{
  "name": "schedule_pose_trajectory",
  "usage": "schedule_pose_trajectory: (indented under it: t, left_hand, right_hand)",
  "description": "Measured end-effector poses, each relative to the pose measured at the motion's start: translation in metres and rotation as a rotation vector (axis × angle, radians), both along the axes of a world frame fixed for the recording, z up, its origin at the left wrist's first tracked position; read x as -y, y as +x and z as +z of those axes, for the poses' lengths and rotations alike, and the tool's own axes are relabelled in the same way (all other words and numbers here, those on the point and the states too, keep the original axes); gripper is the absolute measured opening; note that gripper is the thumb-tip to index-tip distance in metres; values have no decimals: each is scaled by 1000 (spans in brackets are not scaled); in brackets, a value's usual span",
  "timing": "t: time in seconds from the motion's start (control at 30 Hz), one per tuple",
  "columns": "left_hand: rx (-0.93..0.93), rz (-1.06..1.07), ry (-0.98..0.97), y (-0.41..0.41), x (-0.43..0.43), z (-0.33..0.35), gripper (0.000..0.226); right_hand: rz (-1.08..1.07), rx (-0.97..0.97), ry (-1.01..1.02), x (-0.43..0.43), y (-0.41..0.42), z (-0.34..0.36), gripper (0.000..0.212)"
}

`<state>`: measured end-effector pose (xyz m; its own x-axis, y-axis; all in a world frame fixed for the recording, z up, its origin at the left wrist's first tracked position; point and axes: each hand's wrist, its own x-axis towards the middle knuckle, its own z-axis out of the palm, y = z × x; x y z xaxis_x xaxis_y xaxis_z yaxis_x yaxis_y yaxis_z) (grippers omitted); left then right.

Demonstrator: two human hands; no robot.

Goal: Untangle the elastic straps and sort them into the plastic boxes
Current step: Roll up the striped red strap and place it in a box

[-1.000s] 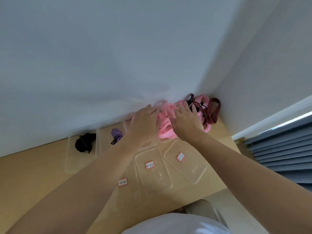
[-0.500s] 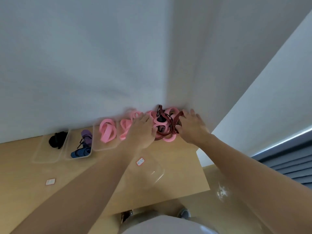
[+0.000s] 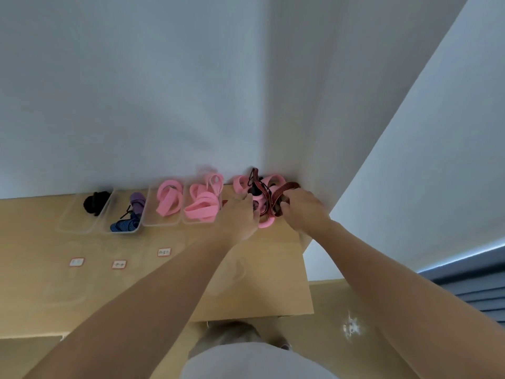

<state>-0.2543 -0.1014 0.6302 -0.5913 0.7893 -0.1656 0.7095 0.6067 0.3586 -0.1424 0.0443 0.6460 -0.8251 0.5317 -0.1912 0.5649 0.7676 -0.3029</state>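
Note:
A tangle of straps [image 3: 263, 187] lies in the table's far right corner against the wall: pink bands, a red-and-black striped strap [image 3: 284, 187] and a black piece. My left hand [image 3: 241, 218] reaches into the tangle's left side with fingers curled on it. My right hand [image 3: 304, 212] grips the striped strap on the right side. Left of the pile, clear plastic boxes stand in a row along the wall: two with pink bands [image 3: 200, 207] [image 3: 166, 201], one with purple and blue straps [image 3: 125, 224], one with a black strap [image 3: 94, 205].
Clear lids with small white labels [image 3: 164, 252] [image 3: 119, 264] [image 3: 76, 261] lie on the wooden table [image 3: 41, 242] in front of the boxes. The table's right edge [image 3: 307, 269] runs just below my right hand. Walls close off the back and right.
Both hands have left the pink bands in the box and moved right to the corner tangle. My right hand's fingers have curled onto the striped strap. The view has swung.

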Motion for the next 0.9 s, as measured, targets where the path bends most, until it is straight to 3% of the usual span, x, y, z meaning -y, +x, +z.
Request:
schedule_pose_trajectory:
  t: [0.1, 0.17, 0.27, 0.37, 0.43, 0.57, 0.67, 0.8, 0.9]
  left_hand:
    - [39, 58, 69, 1, -8, -10, 14]
    - [153, 122, 128, 1, -14, -14, 25]
    - [492, 298, 211, -5, -30, -18, 39]
    - [902, 464, 320, -11, -51, -22, 15]
    - [1050, 573, 340, -17, -64, -32, 20]
    - [1215, 669, 301, -27, -78, -48, 15]
    - [1240, 681, 293, -32, -81, -52, 16]
    - [1203, 645, 349, -39, -80, -60, 28]
    - [1315, 646, 444, -41, -79, -56, 31]
  right_hand:
    - [-147, -56, -226, 1, -7, -6, 17]
    - [-262, -104, -357, 0, -13, -13, 23]
    - [-420, -199, -533, -1, -23, -25, 26]
    - [-523, -251, -618, -2, -36, -38, 28]
    - [-585, -279, -669, -2, -47, -46, 32]
    - [-698, -273, -790, -5, -69, -67, 35]
    - [-765, -227, -788, -8, -78, -74, 24]
    - [-812, -220, -778, -11, -87, -72, 17]
    - [-851, -248, -786, -11, -91, -66, 18]
